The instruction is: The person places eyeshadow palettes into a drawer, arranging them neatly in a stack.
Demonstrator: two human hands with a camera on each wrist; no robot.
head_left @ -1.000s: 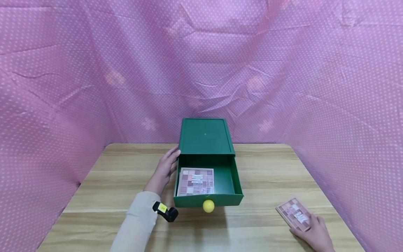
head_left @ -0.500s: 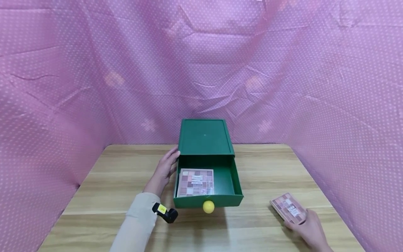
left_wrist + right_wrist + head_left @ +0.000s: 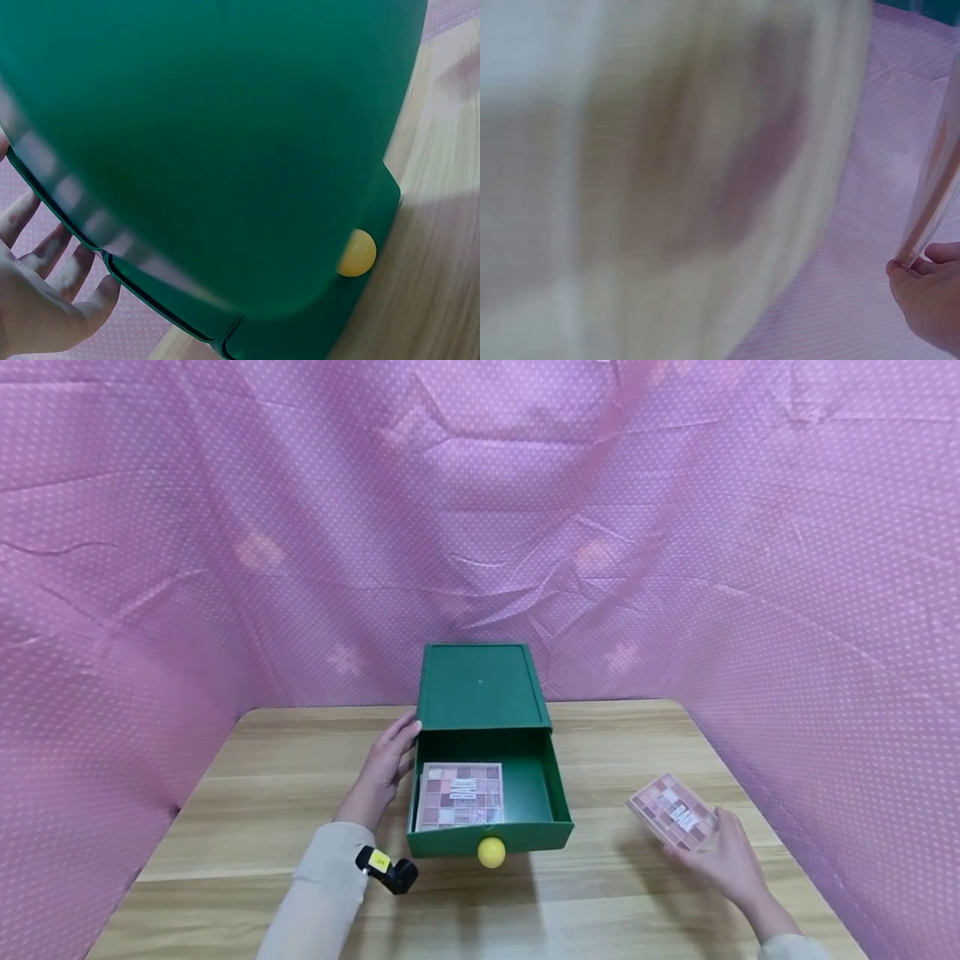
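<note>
In the head view, my right hand (image 3: 726,865) pinches an eyeshadow palette (image 3: 670,810) by its near corner, above the table's right side. Its cover has pink and mauve squares and white lettering. The right wrist view catches this palette (image 3: 937,180) edge-on between thumb and fingers. A green drawer box (image 3: 483,687) stands at the middle, its drawer (image 3: 551,837) pulled out toward me. Inside, at the left, lies a similar palette (image 3: 461,797). My left hand (image 3: 381,770) rests against the box's left side, fingers extended; in the left wrist view the fingertips (image 3: 109,289) are at its edge.
A yellow ball knob (image 3: 491,852) sits on the drawer front. The wooden table (image 3: 300,777) carries the box. Pink dotted cloth (image 3: 480,527) hangs around the back and both sides. A small black device (image 3: 386,868) is strapped on the left wrist.
My right hand has lifted the palette off the table and moved it up and to the left. The left hand stays at the box. The head view has shifted slightly.
</note>
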